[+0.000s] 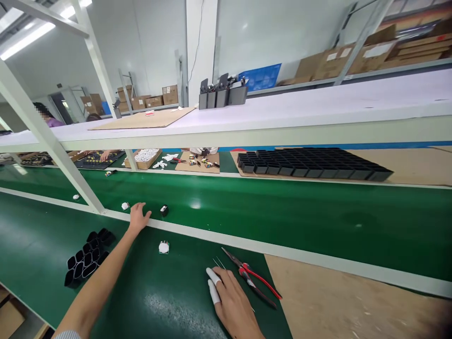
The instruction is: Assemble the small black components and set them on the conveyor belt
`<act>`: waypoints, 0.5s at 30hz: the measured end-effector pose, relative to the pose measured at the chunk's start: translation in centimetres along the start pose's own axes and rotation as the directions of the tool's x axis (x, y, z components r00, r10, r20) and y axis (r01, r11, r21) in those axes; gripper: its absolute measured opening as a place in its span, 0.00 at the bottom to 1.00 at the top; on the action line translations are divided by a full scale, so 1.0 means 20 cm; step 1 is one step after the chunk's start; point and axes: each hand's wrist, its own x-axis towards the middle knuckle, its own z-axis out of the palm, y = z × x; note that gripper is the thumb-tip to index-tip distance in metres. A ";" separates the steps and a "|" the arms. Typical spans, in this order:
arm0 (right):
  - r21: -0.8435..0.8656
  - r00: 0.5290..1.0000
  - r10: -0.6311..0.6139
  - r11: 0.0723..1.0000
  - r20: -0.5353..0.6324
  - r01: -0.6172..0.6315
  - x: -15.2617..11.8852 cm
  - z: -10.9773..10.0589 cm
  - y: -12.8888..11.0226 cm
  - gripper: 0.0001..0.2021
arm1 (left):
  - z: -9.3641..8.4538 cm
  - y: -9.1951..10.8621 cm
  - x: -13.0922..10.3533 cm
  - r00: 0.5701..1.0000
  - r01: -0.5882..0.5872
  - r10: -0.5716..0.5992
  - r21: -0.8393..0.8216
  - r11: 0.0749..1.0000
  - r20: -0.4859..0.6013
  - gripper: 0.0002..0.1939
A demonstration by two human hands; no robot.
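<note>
Bumping the white piece [125, 205] or small black box [164, 211] on the green belt [282, 216] could be caused by a careless swing of the left hand [139, 217], spread open between them with nothing seen held. Whether anything is held by the right hand [235, 299] cannot be told.

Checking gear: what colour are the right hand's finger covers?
The finger covers are white, clearest in the head view.

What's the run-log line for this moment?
left hand open, at rail | right hand over tweezers, grip unclear | pliers beside right hand | white disc between hands | black cups on bench
</note>
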 end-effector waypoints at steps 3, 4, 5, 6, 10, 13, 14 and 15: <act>0.095 0.997 -0.046 0.995 0.063 0.040 0.00 0.02 -0.08 0.24 | -0.11 -0.07 0.12 0.989 0.147 -0.143 0.092 0.985 -0.045 0.28; 0.116 0.995 -0.053 0.992 0.083 0.043 0.00 0.03 -0.10 0.24 | -0.14 -0.09 0.15 0.982 0.188 -0.184 0.110 0.976 -0.049 0.29; 0.133 0.994 -0.056 0.990 0.094 0.043 0.01 0.03 -0.11 0.24 | -0.15 -0.09 0.17 0.976 0.218 -0.214 0.122 0.968 -0.045 0.30; 0.145 0.994 -0.050 0.989 0.096 0.036 0.02 0.03 -0.12 0.23 | -0.15 -0.09 0.18 0.973 0.232 -0.230 0.128 0.964 -0.034 0.30; 0.184 0.997 -0.002 0.983 0.082 -0.013 0.04 0.01 -0.13 0.19 | -0.10 -0.02 0.12 0.988 0.145 -0.150 0.094 0.985 0.048 0.25; 0.219 0.995 0.017 0.975 0.100 -0.038 0.04 0.00 -0.12 0.18 | -0.05 0.08 -0.04 0.992 0.004 -0.004 0.006 1.000 0.128 0.24; 0.228 0.995 0.017 0.973 0.103 -0.040 0.04 0.00 -0.12 0.18 | -0.05 0.11 -0.12 0.987 -0.039 0.044 -0.032 0.999 0.154 0.24; 0.235 0.994 0.014 0.971 0.106 -0.039 0.04 0.00 -0.12 0.18 | -0.05 0.14 -0.20 0.981 -0.075 0.086 -0.069 0.995 0.175 0.24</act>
